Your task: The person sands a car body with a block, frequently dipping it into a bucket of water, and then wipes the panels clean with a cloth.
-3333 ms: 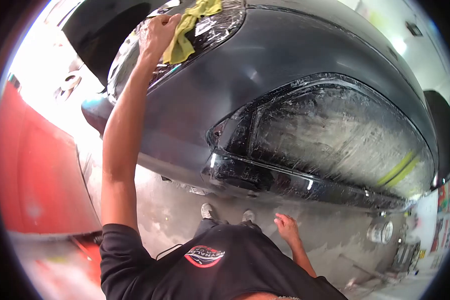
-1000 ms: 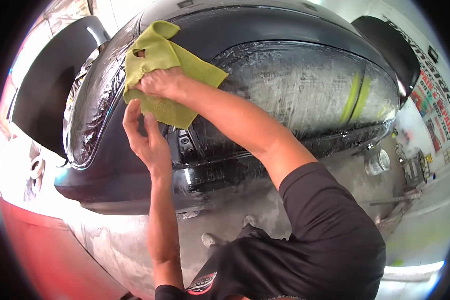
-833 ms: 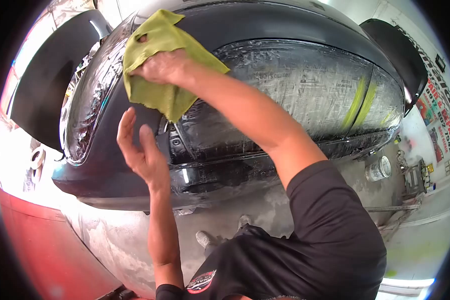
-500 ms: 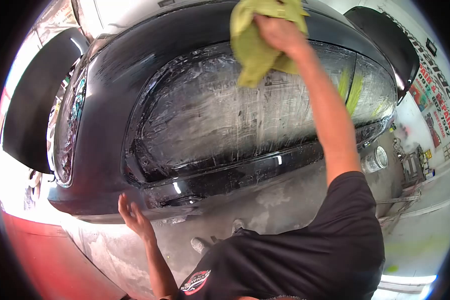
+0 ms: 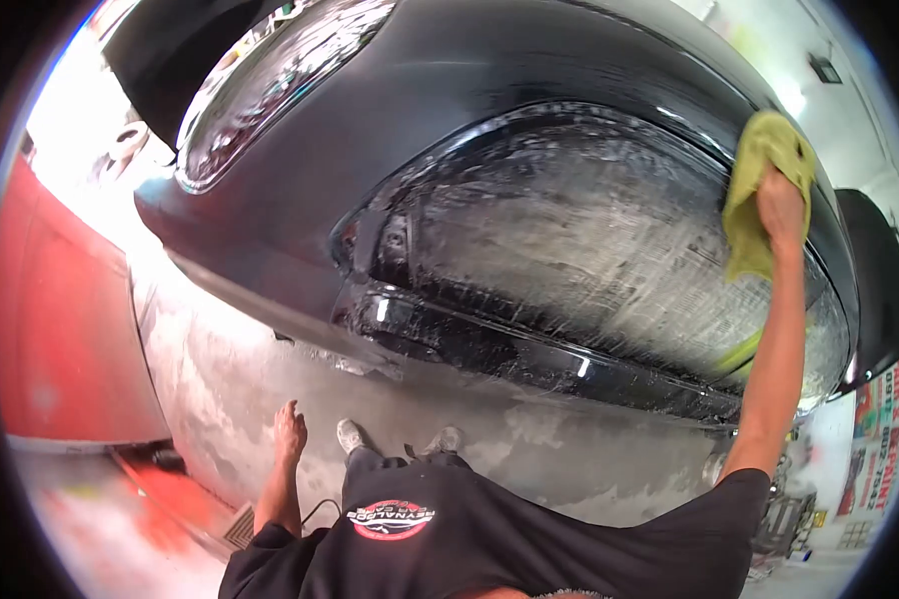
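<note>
A yellow-green cloth (image 5: 744, 225) is bunched in my right hand (image 5: 781, 208), which presses it on the dark car body (image 5: 459, 110) along the roof edge, above the far end of the side windows. My right arm is stretched far out to the right. Newspaper-like masking covers the side window (image 5: 589, 215), and it looks wet and streaked. A yellow-green streak (image 5: 744, 351) marks its lower right part. Low on the left, my left hand (image 5: 290, 431) hangs over the floor, touching nothing, its fingers loosely apart.
A shiny covered windshield (image 5: 280, 95) lies at the car's upper left. At the left stands a red panel (image 5: 80, 309). On the right wall hangs a printed banner (image 5: 874, 449), beside a dark raised panel (image 5: 869, 280). My shoes (image 5: 445, 439) are on the concrete floor (image 5: 529, 439).
My right hand has swept the cloth to the right along the roof edge. My left hand has lowered away from the car. The view has shifted and turned.
</note>
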Available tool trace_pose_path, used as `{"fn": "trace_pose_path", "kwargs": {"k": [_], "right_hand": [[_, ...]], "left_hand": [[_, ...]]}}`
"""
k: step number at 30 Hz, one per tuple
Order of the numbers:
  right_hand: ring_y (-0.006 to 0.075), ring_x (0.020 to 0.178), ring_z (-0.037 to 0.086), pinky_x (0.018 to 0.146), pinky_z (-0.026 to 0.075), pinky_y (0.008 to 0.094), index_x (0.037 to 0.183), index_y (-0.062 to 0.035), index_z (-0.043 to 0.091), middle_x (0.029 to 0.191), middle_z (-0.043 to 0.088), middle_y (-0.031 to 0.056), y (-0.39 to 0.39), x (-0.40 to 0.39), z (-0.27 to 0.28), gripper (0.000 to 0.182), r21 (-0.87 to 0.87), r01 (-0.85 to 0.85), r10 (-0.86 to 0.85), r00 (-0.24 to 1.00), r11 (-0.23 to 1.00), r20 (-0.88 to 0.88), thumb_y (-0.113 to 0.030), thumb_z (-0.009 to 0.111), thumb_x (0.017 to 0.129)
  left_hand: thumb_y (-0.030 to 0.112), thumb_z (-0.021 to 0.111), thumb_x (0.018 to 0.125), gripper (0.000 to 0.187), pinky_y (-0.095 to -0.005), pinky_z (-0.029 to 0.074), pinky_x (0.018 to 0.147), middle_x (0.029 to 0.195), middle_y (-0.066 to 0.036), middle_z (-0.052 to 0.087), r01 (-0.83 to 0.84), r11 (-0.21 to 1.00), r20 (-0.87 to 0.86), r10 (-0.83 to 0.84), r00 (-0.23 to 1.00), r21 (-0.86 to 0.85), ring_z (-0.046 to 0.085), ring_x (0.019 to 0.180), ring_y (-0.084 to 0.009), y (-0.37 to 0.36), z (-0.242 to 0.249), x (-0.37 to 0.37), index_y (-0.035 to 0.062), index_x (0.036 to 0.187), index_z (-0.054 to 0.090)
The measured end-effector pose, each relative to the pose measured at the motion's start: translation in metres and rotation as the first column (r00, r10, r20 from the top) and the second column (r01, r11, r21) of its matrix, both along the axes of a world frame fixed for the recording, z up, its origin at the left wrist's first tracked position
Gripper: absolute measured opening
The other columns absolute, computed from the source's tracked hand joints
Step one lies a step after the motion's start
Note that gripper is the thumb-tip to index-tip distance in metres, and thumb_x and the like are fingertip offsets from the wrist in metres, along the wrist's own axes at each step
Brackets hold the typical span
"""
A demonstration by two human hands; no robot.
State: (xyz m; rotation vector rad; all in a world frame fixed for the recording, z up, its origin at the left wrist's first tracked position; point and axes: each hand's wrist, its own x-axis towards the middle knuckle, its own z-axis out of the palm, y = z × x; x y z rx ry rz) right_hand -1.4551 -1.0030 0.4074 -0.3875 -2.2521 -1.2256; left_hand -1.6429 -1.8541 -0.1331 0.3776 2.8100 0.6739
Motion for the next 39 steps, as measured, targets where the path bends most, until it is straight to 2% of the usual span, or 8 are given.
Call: {"fn": "trace_pose_path", "kwargs": {"k": [2, 6, 10, 16, 17, 20, 23, 39], "right_hand": [[0.0443, 0.127, 0.056, 0.112, 0.041, 0.0496, 0.138, -0.0031, 0.058, 0.139, 0.06, 0.0224, -0.114, -0.078, 0.007, 0.039, 0.218, 0.043, -0.091, 0.973, 0.975, 0.213, -0.018, 0.047, 0.104], [0.0389, 0.109, 0.064, 0.097, 0.05, 0.0499, 0.123, -0.0151, 0.069, 0.116, 0.067, 0.0176, -0.248, -0.21, 0.0, 0.028, 0.212, -0.414, 0.385, 0.908, 0.885, 0.168, -0.022, 0.052, 0.102], [0.0341, 0.103, 0.07, 0.088, 0.057, 0.0464, 0.14, -0.0317, 0.061, 0.123, 0.068, 0.0145, -0.287, -0.298, 0.0, 0.037, -0.223, -0.241, 0.291, 0.93, 0.944, 0.226, -0.027, 0.045, 0.107], [0.0351, 0.119, 0.064, 0.104, 0.051, 0.049, 0.14, -0.0216, 0.06, 0.131, 0.066, 0.0141, -0.341, -0.338, -0.007, 0.039, -0.192, -0.092, 0.168, 0.888, 0.977, 0.427, -0.022, 0.045, 0.104], [0.038, 0.125, 0.06, 0.111, 0.043, 0.0515, 0.137, -0.0182, 0.062, 0.134, 0.064, 0.0155, -0.324, -0.341, -0.026, 0.036, 0.043, -0.387, 0.345, 0.861, 0.921, 0.374, -0.022, 0.044, 0.106], [0.0407, 0.126, 0.057, 0.114, 0.039, 0.0528, 0.136, -0.0159, 0.063, 0.136, 0.062, 0.0164, -0.363, -0.331, -0.062, 0.037, 0.211, -0.4, 0.332, 0.896, 0.892, 0.295, -0.026, 0.052, 0.102], [0.0401, 0.126, 0.057, 0.107, 0.045, 0.0546, 0.13, -0.0161, 0.067, 0.134, 0.063, 0.0143, -0.394, -0.338, -0.114, 0.045, -0.096, -0.587, 0.582, 0.81, 0.804, -0.08, -0.035, 0.07, 0.09], [0.0349, 0.115, 0.063, 0.097, 0.051, 0.047, 0.131, -0.014, 0.064, 0.127, 0.065, 0.0132, -0.596, -0.496, -0.297, 0.046, -0.53, -0.724, 0.823, 0.562, 0.442, -0.08, -0.038, 0.065, 0.092]], "left_hand": [[0.009, 0.06, 0.093, 0.04, -0.0495, 0.046, 0.101, 0.122, -0.022, 0.065, 0.042, 0.999, 0.023, -0.041, 0.999, -0.018, 0.058, 0.116, -0.0409, -0.002, -0.008, -0.006, 0.0053, 0.133, 0.056], [0.011, 0.062, 0.092, 0.041, -0.0493, 0.046, 0.102, 0.123, -0.021, 0.065, 0.093, 0.995, 0.031, -0.094, 0.995, 0.036, 0.057, 0.117, -0.0413, 0.006, -0.017, -0.02, 0.0068, 0.133, 0.056], [0.013, 0.063, 0.092, 0.041, -0.0494, 0.046, 0.102, 0.123, -0.021, 0.064, 0.14, 0.984, 0.054, -0.147, 0.988, 0.114, 0.057, 0.117, -0.0415, -0.019, -0.011, -0.035, 0.0072, 0.132, 0.056], [0.015, 0.065, 0.093, 0.041, -0.0511, 0.051, 0.097, 0.123, -0.022, 0.067, -0.222, 0.97, 0.237, 0.194, 0.952, 0.098, 0.063, 0.114, -0.0414, -0.156, -0.078, -0.035, 0.0079, 0.133, 0.057], [0.015, 0.065, 0.093, 0.041, -0.0507, 0.051, 0.097, 0.123, -0.023, 0.068, -0.232, 0.972, 0.248, 0.22, 0.944, 0.023, 0.064, 0.114, -0.0415, -0.186, -0.084, -0.031, 0.0081, 0.133, 0.058], [0.016, 0.063, 0.093, 0.042, -0.0485, 0.052, 0.099, 0.12, -0.025, 0.07, -0.292, 0.932, 0.3, 0.348, 0.888, -0.216, 0.066, 0.114, -0.0411, -0.243, -0.062, -0.015, 0.0084, 0.133, 0.06], [0.017, 0.062, 0.092, 0.041, -0.0484, 0.052, 0.098, 0.116, -0.025, 0.071, -0.34, 0.91, 0.282, 0.4, 0.872, -0.239, 0.065, 0.114, -0.0416, -0.282, -0.058, -0.006, 0.0061, 0.131, 0.061], [0.018, 0.065, 0.094, 0.039, -0.0458, 0.052, 0.097, 0.115, -0.024, 0.072, -0.531, 0.846, 0.311, 0.492, 0.813, 0.048, 0.068, 0.109, -0.0385, -0.277, -0.042, 0.0, 0.0038, 0.13, 0.062]]}}
